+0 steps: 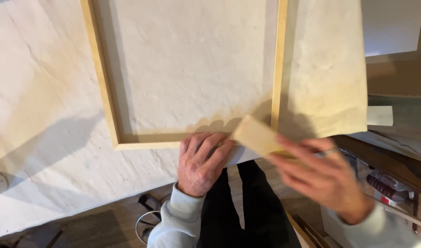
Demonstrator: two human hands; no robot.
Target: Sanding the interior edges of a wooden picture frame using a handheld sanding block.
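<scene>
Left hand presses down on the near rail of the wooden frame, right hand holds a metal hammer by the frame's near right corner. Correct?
Not quite. In the head view, the right hand holds a pale wooden block, not a metal hammer. The rest stands: the left hand presses the near rail of the wooden frame.

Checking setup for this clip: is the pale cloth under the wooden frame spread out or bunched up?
Spread out: the cloth lies flat beneath the wooden frame, reaching past its sides.

A small cream rectangular label (380,115) is seen at the right, just past the edge of the pale cloth. Lower right, a clear plastic package (387,186) with dark red and red contents is seen, partly hidden. No signs or screens are shown.
</scene>
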